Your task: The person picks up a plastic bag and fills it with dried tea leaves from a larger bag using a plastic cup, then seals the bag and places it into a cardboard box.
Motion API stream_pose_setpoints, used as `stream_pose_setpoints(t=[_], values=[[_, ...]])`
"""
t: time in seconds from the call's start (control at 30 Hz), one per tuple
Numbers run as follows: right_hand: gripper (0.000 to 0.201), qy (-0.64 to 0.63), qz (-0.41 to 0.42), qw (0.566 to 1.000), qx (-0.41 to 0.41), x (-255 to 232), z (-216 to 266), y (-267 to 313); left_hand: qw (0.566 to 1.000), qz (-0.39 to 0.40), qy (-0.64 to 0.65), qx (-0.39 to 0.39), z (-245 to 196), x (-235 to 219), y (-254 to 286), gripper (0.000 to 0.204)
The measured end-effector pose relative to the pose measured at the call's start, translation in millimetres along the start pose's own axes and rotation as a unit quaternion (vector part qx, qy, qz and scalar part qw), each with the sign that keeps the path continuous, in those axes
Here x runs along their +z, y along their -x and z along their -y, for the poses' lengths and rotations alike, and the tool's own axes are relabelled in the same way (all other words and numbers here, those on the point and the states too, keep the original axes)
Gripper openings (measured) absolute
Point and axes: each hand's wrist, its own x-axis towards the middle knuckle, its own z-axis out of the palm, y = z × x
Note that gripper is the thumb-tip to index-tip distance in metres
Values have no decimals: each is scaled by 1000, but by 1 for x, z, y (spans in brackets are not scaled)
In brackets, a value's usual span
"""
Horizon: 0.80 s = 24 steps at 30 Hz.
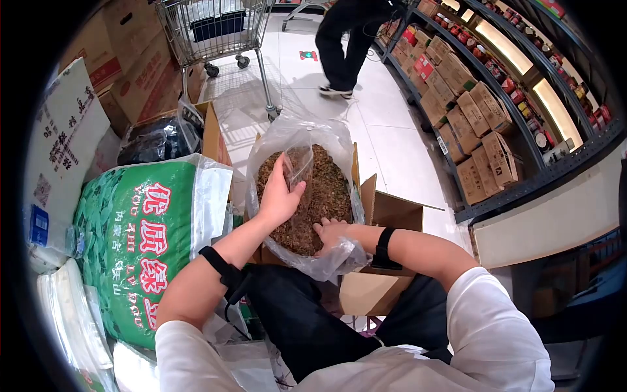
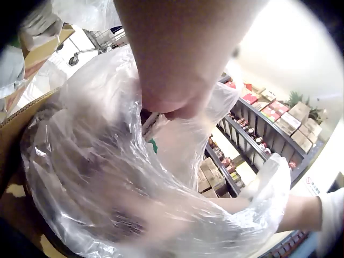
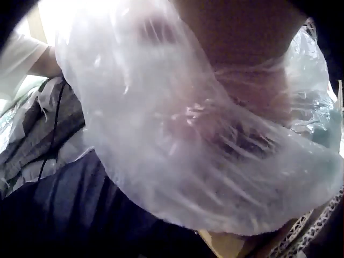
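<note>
A large clear plastic bag (image 1: pixel 330 132), standing inside a cardboard box, has brown dried flakes (image 1: pixel 334 189) in it. My left hand (image 1: pixel 279 198) holds a small clear bag (image 1: pixel 299 164) over the flakes, thumb and fingers apart around its near side. My right hand (image 1: pixel 332 235) rests on the flakes at the near right, fingers spread, the liner's edge partly over it. In the left wrist view the liner (image 2: pixel 107 161) covers much of the scene, blurring what lies behind. The liner (image 3: pixel 161 140) also veils the right hand in the right wrist view.
A green printed sack (image 1: pixel 144 248) stands at the left, beside a box with a dark bag (image 1: pixel 157 138). Ahead are a shopping cart (image 1: pixel 215 32) and a person in black trousers (image 1: pixel 346 46). Shelves with cartons (image 1: pixel 470 121) line the right; an open carton (image 1: pixel 395 212) sits by the liner.
</note>
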Motion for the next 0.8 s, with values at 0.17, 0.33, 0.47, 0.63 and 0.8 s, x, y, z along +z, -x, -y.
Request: stream_pose_setpoints(t=[0.17, 0.33, 0.47, 0.63, 0.8], values=[[75, -26, -43, 993, -109, 13, -25, -12, 999, 24, 26, -9, 20, 6, -2, 83], [60, -24, -57, 991, -122, 8, -51, -39, 1000, 14, 20, -11, 7, 3, 1, 86], [97, 84, -44, 995, -40, 38, -53, -29, 999, 33, 19, -26, -3, -2, 5, 86], [110, 64, 39, 997, -17, 11, -21, -2, 998, 48, -30, -5, 3, 0, 6, 87], [106, 11, 97, 992, -81, 20, -46, -43, 997, 67, -35, 1, 6, 1, 5, 87]])
